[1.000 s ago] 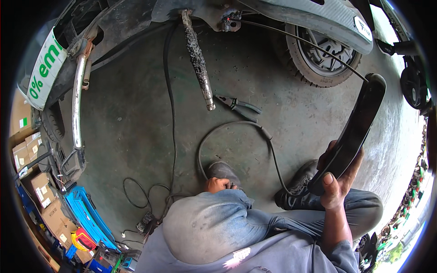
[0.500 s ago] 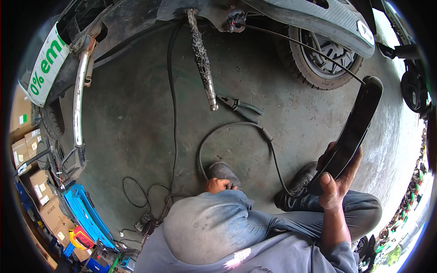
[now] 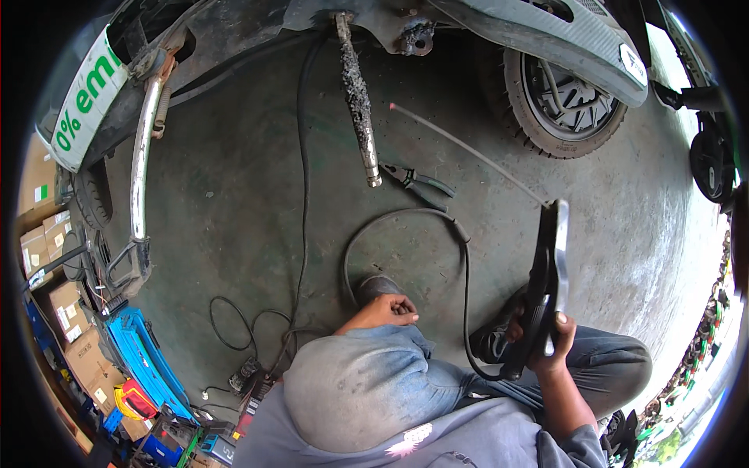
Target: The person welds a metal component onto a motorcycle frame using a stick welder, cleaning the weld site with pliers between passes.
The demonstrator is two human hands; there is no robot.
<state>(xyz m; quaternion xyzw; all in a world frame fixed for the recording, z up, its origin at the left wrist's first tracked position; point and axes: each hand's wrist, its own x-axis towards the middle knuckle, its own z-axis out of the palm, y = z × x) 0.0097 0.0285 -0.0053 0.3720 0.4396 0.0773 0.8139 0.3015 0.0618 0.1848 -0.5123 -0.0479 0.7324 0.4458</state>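
Observation:
My right hand (image 3: pixel 557 348) grips a black welding electrode holder (image 3: pixel 537 292), which points up and away from me. From its far end a thin welding rod (image 3: pixel 477 154) slants up and left, its tip reddish and apart from the vehicle. A black cable (image 3: pixel 468 304) runs from the holder's lower end and loops over the floor. Near my knee, my left hand (image 3: pixel 390 310) is closed with its fingers curled; nothing shows in it. Beyond the rod's tip is a dark metal bracket (image 3: pixel 416 37) with a hole, on the vehicle's underside.
A rough, crusted metal bar (image 3: pixel 356 97) juts from the vehicle toward me. Pliers (image 3: pixel 421 187) lie on the floor by its end. A wheel (image 3: pixel 566 101) stands at the upper right and a silver stand leg (image 3: pixel 140 168) at the left. Cardboard boxes (image 3: pixel 66 312) line the left side.
The rod's tip has left the bracket, where it glowed. My right hand has lowered and turned the holder, moving it left. My left hand has come further out above my knee.

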